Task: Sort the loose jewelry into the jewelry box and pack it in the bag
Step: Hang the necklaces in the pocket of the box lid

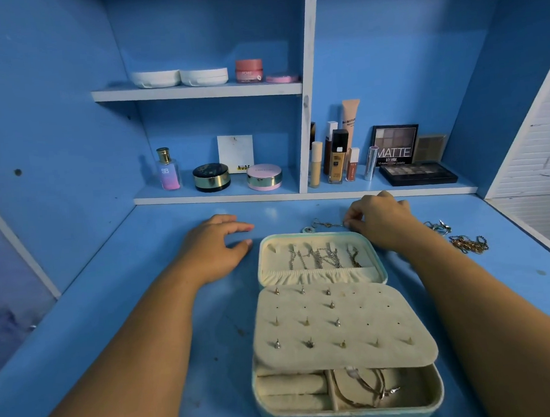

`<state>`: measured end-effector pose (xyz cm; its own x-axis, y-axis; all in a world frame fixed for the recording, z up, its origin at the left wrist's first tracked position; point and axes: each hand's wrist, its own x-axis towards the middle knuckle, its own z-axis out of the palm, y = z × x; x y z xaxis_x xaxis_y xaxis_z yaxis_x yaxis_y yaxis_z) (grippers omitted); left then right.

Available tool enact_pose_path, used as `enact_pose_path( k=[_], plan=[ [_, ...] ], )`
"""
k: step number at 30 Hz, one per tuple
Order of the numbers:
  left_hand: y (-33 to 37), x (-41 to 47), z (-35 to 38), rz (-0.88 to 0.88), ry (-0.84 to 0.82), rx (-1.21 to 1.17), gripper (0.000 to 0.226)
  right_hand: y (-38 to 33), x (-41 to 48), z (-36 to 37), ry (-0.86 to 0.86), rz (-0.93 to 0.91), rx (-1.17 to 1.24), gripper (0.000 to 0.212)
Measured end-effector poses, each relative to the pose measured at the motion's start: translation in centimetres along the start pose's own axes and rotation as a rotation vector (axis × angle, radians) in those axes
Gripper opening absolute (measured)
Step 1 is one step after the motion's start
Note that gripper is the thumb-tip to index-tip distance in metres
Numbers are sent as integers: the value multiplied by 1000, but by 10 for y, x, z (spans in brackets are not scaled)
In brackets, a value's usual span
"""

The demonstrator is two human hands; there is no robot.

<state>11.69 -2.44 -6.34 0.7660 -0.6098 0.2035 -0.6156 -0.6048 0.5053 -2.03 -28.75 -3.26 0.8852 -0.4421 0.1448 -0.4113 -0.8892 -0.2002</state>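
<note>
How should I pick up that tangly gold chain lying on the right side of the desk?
Pinch the gold chain from straight above, at a raised loop near the middle of the heap. It lies flat in a loose bunch on the desk, so there is no edge to slide under from the side. A fingertip grip on one strand would probably lift it, and the rest should trail after.

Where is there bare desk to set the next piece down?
Bare desk lies left of the box, under and beyond the left hand. Another patch runs right of the box, near the right forearm. Crowded: behind the box, where the right hand pinches a chain, and the far right, with loose chains.
</note>
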Motion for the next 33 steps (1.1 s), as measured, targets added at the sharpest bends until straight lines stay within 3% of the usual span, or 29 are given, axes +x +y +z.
enact_pose_path(
  k=[5,9,13,17,20,24,33],
  plan=[
    [4,1,0,-4,35,9,28,5,0,3,39,-26,-50,19],
    [10,4,4,-44,100,-30,23,-11,-14,-13,214,-138,424,14],
    [33,3,3,-12,170,-360,11,-45,-41,-20,204,-258,659,13],
    [61,-9,-1,137,31,-579,21,-63,-56,-22,202,-341,838,19],
    [73,-17,1,207,-77,-570,25,-70,-62,-22,214,-409,893,22],
    [77,-18,1,242,-93,-587,17,-73,-65,-19,241,-473,874,24],
    [73,-12,-6,88,-21,-780,13,-65,-61,-13,165,-377,912,28]
  ],
)
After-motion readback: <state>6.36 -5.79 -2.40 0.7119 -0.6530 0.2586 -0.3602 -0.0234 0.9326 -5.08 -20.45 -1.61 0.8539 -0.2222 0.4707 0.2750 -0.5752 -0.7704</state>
